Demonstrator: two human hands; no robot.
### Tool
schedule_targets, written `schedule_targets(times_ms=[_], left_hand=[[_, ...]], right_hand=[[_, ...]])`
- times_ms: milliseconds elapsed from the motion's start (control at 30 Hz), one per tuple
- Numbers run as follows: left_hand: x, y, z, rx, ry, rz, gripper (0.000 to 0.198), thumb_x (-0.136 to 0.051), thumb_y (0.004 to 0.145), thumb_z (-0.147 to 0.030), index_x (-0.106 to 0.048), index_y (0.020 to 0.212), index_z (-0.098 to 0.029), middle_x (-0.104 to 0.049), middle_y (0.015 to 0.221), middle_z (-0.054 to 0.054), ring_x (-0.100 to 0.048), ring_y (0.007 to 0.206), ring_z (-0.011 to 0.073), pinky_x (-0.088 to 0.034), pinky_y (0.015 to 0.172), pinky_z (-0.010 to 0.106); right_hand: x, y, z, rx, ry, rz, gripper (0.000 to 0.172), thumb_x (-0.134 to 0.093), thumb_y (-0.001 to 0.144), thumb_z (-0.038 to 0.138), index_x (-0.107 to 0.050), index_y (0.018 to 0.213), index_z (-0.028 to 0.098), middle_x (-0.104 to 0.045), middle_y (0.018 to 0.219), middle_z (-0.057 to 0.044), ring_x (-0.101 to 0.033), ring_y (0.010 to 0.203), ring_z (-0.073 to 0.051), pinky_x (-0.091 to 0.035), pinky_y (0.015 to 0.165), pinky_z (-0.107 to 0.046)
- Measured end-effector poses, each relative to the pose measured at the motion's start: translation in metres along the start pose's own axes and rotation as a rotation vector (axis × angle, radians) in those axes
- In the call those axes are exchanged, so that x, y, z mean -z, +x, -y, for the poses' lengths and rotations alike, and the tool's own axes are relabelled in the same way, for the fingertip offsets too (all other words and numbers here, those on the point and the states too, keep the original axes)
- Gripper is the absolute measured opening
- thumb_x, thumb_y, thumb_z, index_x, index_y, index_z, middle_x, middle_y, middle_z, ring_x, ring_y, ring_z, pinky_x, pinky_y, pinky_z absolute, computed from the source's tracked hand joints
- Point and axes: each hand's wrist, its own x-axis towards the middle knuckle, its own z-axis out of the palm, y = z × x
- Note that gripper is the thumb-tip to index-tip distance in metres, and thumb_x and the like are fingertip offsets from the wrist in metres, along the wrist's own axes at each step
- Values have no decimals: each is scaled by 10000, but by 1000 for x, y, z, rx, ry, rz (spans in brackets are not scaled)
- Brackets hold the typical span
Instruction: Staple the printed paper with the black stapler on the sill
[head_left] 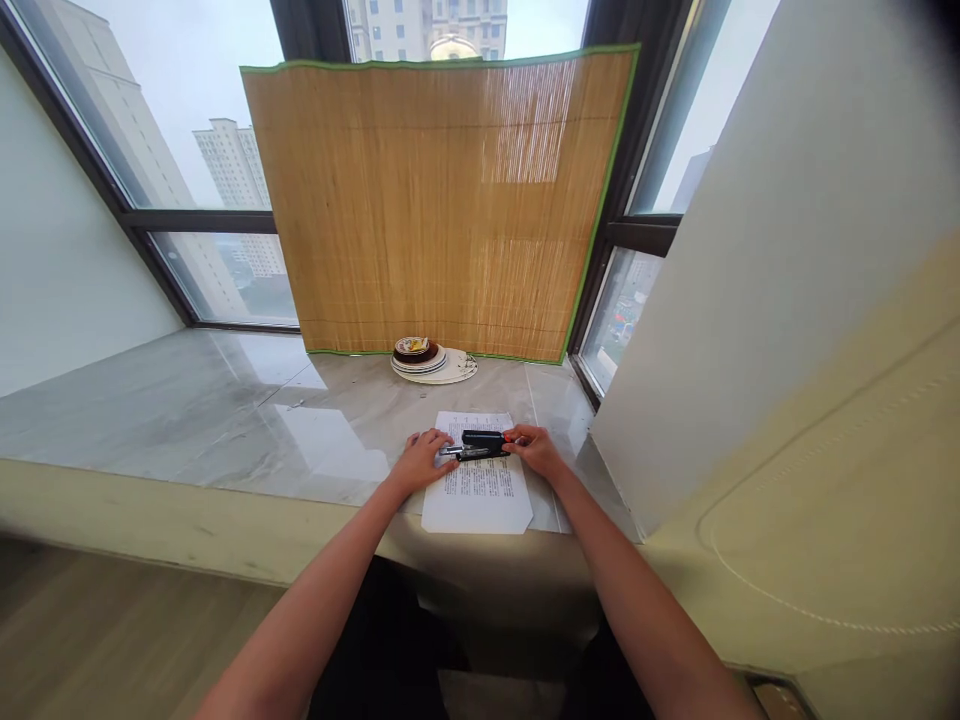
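A black stapler [484, 438] lies across the printed sheet of paper [480, 510], with its upper and lower parts spread open in a V toward the left. My right hand [532, 450] grips the hinge end, where a small orange-red spot shows by the fingertips. At the other end, my left hand [425, 460] has its thumb and fingers closed around the silvery metal part that juts out to the left. Whether loose staples are between those fingers is too small to make out. The paper rests on the marble sill, its near edge reaching the front edge.
Behind the paper, a stack of round plates or coasters [420, 362] sits on a white oval board [457, 372]. A bamboo mat [442, 210] with green edging leans on the window. The marble sill [225, 410] extends left; a white wall [720, 280] closes in on the right.
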Motion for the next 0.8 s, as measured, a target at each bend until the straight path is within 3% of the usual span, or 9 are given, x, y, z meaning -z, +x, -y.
schedule_targets(times_ms=[133, 233, 333, 400, 500, 600, 667, 733, 800], left_hand=[[-1, 0, 1, 1, -8, -16, 400, -696, 955, -483, -659, 1280, -254, -651, 1348, 80, -584, 1335, 304, -339, 1187, 505], [-1, 0, 2, -4, -11, -18, 418, -710, 943, -498, -669, 1277, -250, -655, 1330, 89, -588, 1318, 317, -357, 1171, 510], [0, -2, 2, 14, -56, -27, 453, -757, 900, -513, -685, 1261, -249, -665, 1305, 96, -594, 1299, 328, -364, 1179, 510], [2, -4, 0, 45, -168, -66, 480, -793, 865, -506, -688, 1254, -245, -665, 1326, 105, -586, 1314, 334, -349, 1209, 515], [7, 1, -7, 179, -569, -288, 398, -754, 911, -432, -674, 1249, -237, -614, 1450, 114, -511, 1430, 300, -323, 1263, 463], [10, 13, -18, 539, -1117, -530, 254, -567, 1044, -416, -641, 1181, -217, -627, 1405, 126, -582, 1364, 254, -447, 1188, 429], [9, 23, -26, 723, -1360, -501, 352, -406, 1103, -452, -624, 1078, -176, -689, 1202, 161, -704, 1147, 258, -568, 1038, 438], [8, 29, -33, 772, -1545, -362, 412, -345, 1116, -424, -612, 968, -146, -705, 998, 169, -748, 931, 249, -625, 902, 423], [5, 32, -37, 772, -1698, -268, 345, -392, 1100, -306, -611, 896, -133, -702, 890, 150, -741, 815, 216, -638, 859, 386]], right_hand=[[1, -3, 16, 86, -99, -9, 259, -786, 753, 419, -767, 923, 226, -807, 1111, -80, -712, 912, -227, -533, 773, -346], [-7, 0, 27, 156, -182, 40, 456, -818, 745, 393, -736, 1169, 245, -758, 1281, -83, -699, 1099, -255, -544, 871, -374], [-21, 2, 33, 160, -284, 137, 422, -840, 723, 322, -762, 1128, 236, -800, 1112, -58, -729, 1011, -260, -538, 954, -418], [-30, 0, 36, 155, -326, 97, 306, -824, 737, 286, -785, 1035, 227, -805, 956, -34, -738, 899, -250, -551, 933, -418], [-37, -11, 49, 257, -363, -87, 241, -804, 769, 233, -791, 1010, 224, -796, 934, -43, -721, 865, -251, -579, 849, -402], [-40, -29, 72, 493, -453, -210, 255, -704, 862, 111, -786, 1068, 236, -789, 1013, -68, -691, 958, -255, -590, 886, -409], [-42, -41, 87, 663, -578, -205, 365, -608, 914, 32, -773, 1157, 248, -780, 1089, -79, -676, 1057, -253, -581, 969, -416], [-43, -50, 96, 817, -730, -141, 413, -563, 957, 13, -752, 1236, 251, -769, 1153, -88, -663, 1154, -250, -560, 1037, -415], [-44, -55, 100, 925, -842, -73, 387, -561, 996, 42, -735, 1277, 244, -763, 1189, -95, -659, 1199, -250, -548, 1056, -413]])
